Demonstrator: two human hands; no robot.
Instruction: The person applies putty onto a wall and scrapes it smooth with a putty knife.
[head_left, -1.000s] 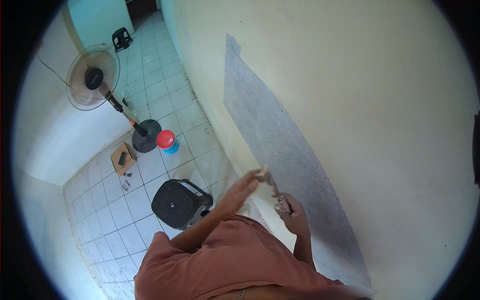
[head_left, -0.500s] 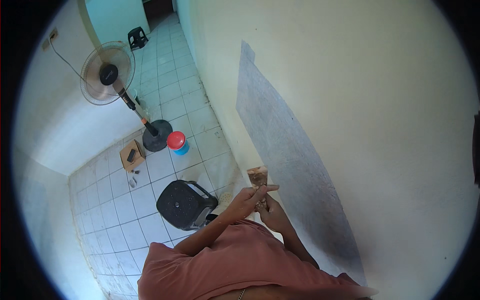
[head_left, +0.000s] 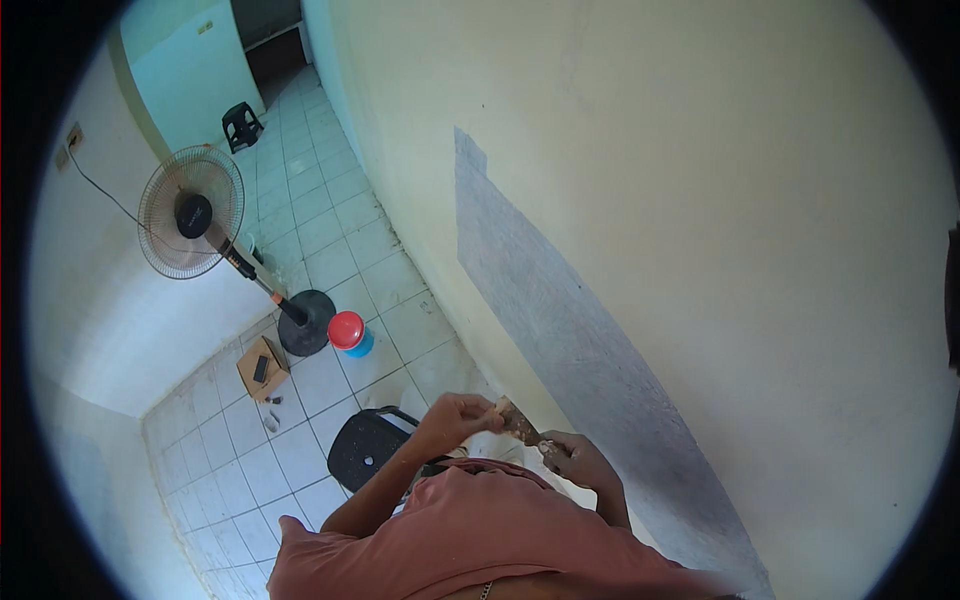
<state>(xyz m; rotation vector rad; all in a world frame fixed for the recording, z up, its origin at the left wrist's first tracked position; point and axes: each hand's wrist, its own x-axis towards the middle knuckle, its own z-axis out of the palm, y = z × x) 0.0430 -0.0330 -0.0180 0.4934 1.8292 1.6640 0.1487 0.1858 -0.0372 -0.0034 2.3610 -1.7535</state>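
In front of my chest is a putty knife (head_left: 520, 424), its blade smeared with brown and pale residue. My right hand (head_left: 584, 462) is closed around its handle, close to the wall. The fingers of my left hand (head_left: 450, 424) are bent and pinch the broad end of the blade. Beside my hands, the cream wall (head_left: 740, 230) carries a long grey patch (head_left: 570, 315) with an uneven outline.
A black plastic stool (head_left: 362, 448) stands on the white tiles at my left. Farther off are a pedestal fan (head_left: 193, 215), a blue bucket with a red lid (head_left: 347, 330) and a cardboard box (head_left: 262, 368) bearing a dark object. Another black stool (head_left: 241, 127) is near the doorway.
My left hand has shifted from near the handle to the blade's end. The putty knife has tilted from upright to slanting, and my right hand has moved rightward and down. The view has tipped upward.
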